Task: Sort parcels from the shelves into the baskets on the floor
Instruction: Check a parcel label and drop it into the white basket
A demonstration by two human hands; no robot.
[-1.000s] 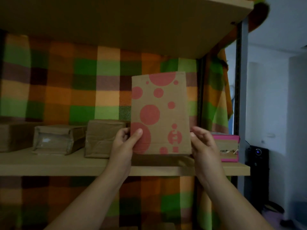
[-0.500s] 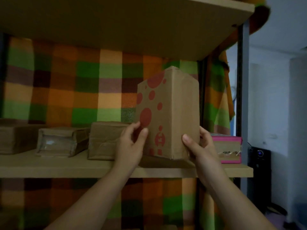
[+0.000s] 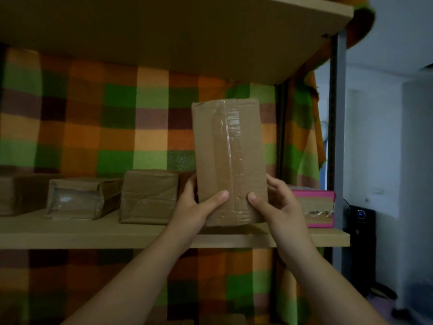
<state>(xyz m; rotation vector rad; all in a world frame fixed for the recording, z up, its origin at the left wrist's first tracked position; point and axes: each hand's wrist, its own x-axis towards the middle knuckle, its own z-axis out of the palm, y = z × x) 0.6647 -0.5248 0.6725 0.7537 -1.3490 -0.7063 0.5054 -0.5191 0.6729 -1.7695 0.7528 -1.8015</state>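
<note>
1. Now we hold the parcel (image 3: 228, 160) upright before the right end of the shelf (image 3: 93, 233), its taped face toward us. We cannot tell whether its bottom edge touches the shelf.
2. Our left hand (image 3: 196, 207) and right hand (image 3: 276, 205) are each clamped on its lower sides, thumbs on the front and fingers behind.
3. We judge the step to be checking the parcel to choose its basket, though no basket is in view.
4. To do it well, we should grip firmly on both sides, because a tall parcel held low could tip.
5. Drawing it out, we should clear the pink box (image 3: 316, 207) just beside it on the right and the brown parcel (image 3: 150, 195) on the left.
</note>
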